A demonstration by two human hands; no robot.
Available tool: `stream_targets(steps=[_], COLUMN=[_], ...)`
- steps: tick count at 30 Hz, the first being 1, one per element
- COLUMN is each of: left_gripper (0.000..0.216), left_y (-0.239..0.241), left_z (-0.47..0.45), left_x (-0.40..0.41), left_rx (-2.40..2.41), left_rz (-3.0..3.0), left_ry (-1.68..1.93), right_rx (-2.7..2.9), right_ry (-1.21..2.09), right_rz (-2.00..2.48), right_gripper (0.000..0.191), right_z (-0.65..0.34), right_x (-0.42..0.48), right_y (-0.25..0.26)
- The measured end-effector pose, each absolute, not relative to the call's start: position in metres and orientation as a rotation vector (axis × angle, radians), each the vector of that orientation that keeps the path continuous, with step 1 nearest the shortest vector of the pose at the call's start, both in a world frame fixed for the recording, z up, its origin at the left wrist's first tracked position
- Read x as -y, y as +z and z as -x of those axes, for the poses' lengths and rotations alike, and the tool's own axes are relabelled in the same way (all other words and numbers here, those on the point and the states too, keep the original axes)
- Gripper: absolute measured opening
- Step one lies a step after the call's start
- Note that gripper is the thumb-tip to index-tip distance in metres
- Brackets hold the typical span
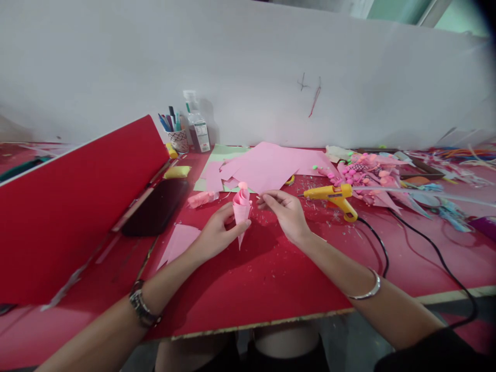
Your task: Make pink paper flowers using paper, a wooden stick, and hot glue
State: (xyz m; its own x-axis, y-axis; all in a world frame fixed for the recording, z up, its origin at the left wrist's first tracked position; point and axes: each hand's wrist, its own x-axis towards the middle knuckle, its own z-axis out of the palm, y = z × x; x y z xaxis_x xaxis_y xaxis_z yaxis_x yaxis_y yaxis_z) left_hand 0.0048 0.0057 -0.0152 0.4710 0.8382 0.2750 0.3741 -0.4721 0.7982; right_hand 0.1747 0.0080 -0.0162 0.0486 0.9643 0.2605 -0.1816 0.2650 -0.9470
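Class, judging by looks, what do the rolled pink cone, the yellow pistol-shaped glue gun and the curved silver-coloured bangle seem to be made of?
Rolled pink cone: matt paper or thin card; its thin edges curl in layers.
Yellow pistol-shaped glue gun: probably smooth plastic, judging by its evenly coloured body.
Curved silver-coloured bangle: likely shiny metal, given its bright glints.

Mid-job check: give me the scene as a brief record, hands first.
Left hand: holds pink paper cone, point down
Right hand: pinches small pale piece, too small to identify
Glue gun: yellow, lying right of right hand, nozzle towards it
Back of table: pink paper sheets
Back left: pen cup beside bottle
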Motion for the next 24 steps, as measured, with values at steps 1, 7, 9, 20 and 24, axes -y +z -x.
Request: stream_targets(steps=[1,7,9,20,24], left_gripper=[0.018,0.019,0.019,0.024,0.024], left_y=[-0.0149,-0.0133,-0.0128,-0.0126,-0.0118], left_z=[-0.0049,-0.0057,-0.006,-0.0058,-0.0067], left_x=[-0.0054,-0.0044,-0.0043,-0.0034,-0.0029], left_rx=[-1.004,-1.015,-1.015,-1.033,-1.009], left_rz=[-2.051,-2.075,-2.086,-2.087,-2.079], left_ry=[0.886,0.886,0.882,0.858,0.849], right_rx=[1.153,1.132,1.171,1.235,1.197], right_ry=[1.085,1.171,1.164,1.015,1.114], right_rz=[0.893,0.886,0.901,0.95,0.893], right_gripper=[0.015,0.019,0.017,0.02,0.016], right_z=[-0.1745,-0.1734,-0.1739,-0.175,-0.1728], right_x=[-0.0084,-0.0086,-0.0074,-0.0075,-0.0077], right_y=[-0.0164,-0.0166,-0.0154,-0.015,-0.0157])
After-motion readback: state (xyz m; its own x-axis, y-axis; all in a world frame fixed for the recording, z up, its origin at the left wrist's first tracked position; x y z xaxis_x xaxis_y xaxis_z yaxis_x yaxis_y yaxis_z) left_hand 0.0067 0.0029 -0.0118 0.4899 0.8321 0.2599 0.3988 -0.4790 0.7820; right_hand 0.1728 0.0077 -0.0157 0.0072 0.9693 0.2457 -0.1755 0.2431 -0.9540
